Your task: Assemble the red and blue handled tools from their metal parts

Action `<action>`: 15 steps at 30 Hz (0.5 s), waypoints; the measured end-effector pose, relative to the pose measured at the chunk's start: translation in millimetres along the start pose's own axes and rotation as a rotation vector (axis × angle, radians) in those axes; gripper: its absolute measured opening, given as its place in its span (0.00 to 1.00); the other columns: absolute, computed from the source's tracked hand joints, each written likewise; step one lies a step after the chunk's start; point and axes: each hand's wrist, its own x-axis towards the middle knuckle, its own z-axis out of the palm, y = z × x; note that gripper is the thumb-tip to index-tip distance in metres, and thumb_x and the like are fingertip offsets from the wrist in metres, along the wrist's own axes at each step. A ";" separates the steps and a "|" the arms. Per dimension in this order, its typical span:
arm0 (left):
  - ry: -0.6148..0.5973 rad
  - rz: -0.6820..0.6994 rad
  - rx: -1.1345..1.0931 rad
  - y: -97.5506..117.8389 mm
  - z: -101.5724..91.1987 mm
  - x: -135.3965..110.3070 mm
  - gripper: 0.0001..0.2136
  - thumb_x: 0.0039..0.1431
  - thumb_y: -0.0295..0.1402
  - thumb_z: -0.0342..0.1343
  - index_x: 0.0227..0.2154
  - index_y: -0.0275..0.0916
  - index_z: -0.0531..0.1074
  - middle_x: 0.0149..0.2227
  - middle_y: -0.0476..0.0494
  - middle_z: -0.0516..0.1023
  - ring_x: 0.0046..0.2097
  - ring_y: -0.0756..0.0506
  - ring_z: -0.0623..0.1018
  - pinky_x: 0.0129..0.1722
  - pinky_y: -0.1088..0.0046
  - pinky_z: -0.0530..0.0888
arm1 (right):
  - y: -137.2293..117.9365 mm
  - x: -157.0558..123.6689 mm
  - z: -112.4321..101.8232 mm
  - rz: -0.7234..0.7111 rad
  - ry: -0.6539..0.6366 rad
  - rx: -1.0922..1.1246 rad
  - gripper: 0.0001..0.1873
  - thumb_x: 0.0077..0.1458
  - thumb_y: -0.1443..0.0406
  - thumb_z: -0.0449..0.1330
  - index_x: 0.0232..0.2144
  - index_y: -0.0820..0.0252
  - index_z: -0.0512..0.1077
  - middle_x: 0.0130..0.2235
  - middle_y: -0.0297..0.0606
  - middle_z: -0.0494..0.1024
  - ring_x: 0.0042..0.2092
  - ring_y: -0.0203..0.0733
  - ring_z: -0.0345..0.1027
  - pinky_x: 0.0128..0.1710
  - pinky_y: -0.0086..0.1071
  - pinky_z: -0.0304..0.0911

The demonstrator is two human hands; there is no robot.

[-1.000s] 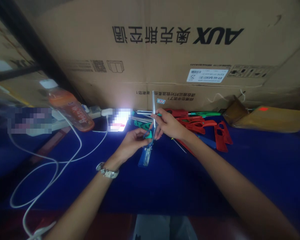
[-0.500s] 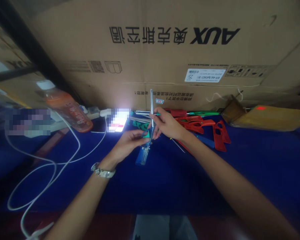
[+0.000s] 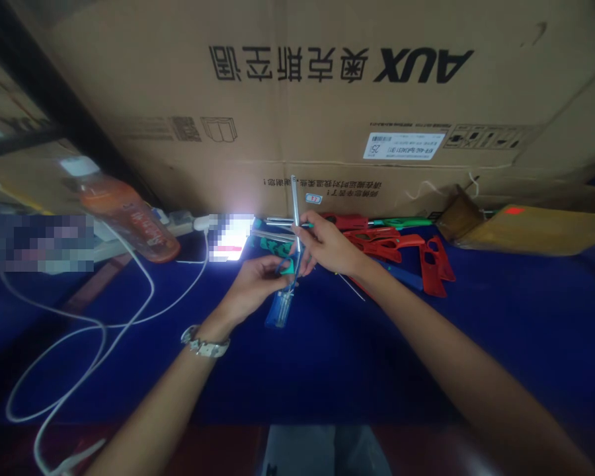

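My left hand, with a watch at the wrist, pinches the upper end of a see-through blue case with thin metal pieces inside. A green part shows between its fingertips. My right hand is closed around a slim silver metal rod, which stands nearly upright. The rod's lower end meets the top of the case between both hands; the fingers partly hide the contact. Behind the hands lie more metal rods and a green patterned item.
Red plastic pieces and a green-handled tool lie to the right on the blue tabletop. A lit phone, white cable and orange drink bottle are left. A large cardboard box stands behind.
The view has shifted slightly, so things sit a little further left. Both hands keep their holds, and the rod leans slightly more to the left.
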 end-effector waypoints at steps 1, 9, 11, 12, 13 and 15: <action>0.001 0.003 -0.002 -0.3 0.2 0.1 0.10 0.50 0.34 0.68 0.35 0.37 0.78 0.36 0.45 0.82 0.37 0.46 0.80 0.44 0.66 0.76 | 0.2 0.0 0.0 -0.004 -0.002 0.000 0.15 0.66 0.53 0.54 0.43 0.55 0.56 0.28 0.29 0.74 0.20 0.36 0.73 0.16 0.28 0.73; -0.040 -0.010 0.003 1.2 -4.8 -0.3 0.11 0.52 0.35 0.67 0.37 0.37 0.80 0.38 0.43 0.83 0.39 0.46 0.80 0.45 0.66 0.75 | 2.7 0.1 -2.7 -0.026 -0.010 0.037 0.16 0.65 0.52 0.55 0.41 0.54 0.55 0.29 0.29 0.74 0.19 0.35 0.73 0.16 0.27 0.72; -0.044 -0.011 -0.004 2.2 -5.5 -0.6 0.11 0.51 0.35 0.67 0.37 0.36 0.80 0.37 0.43 0.83 0.38 0.45 0.80 0.45 0.65 0.75 | 2.1 -0.1 -3.0 -0.027 -0.007 0.026 0.16 0.66 0.52 0.55 0.41 0.54 0.55 0.28 0.28 0.74 0.19 0.35 0.73 0.16 0.28 0.72; -0.043 -0.011 -0.008 2.6 -5.4 -0.7 0.11 0.51 0.35 0.68 0.37 0.36 0.80 0.37 0.43 0.83 0.38 0.45 0.80 0.44 0.65 0.76 | 1.6 -0.3 -3.2 -0.029 -0.004 0.017 0.16 0.66 0.52 0.55 0.41 0.54 0.55 0.28 0.28 0.74 0.19 0.36 0.73 0.15 0.28 0.72; -0.043 -0.012 -0.010 3.0 -5.1 -0.8 0.11 0.51 0.34 0.68 0.37 0.36 0.80 0.37 0.44 0.83 0.38 0.45 0.80 0.45 0.65 0.76 | 1.1 -0.6 -3.2 -0.031 -0.002 0.009 0.16 0.66 0.52 0.55 0.41 0.55 0.56 0.27 0.28 0.73 0.19 0.36 0.73 0.15 0.28 0.72; -0.042 -0.012 -0.014 3.3 -4.1 -0.8 0.10 0.51 0.34 0.68 0.37 0.37 0.79 0.38 0.44 0.83 0.39 0.46 0.80 0.45 0.65 0.76 | 0.1 -1.0 -3.1 -0.039 -0.003 0.003 0.15 0.65 0.52 0.55 0.41 0.55 0.56 0.27 0.28 0.73 0.19 0.36 0.73 0.16 0.28 0.73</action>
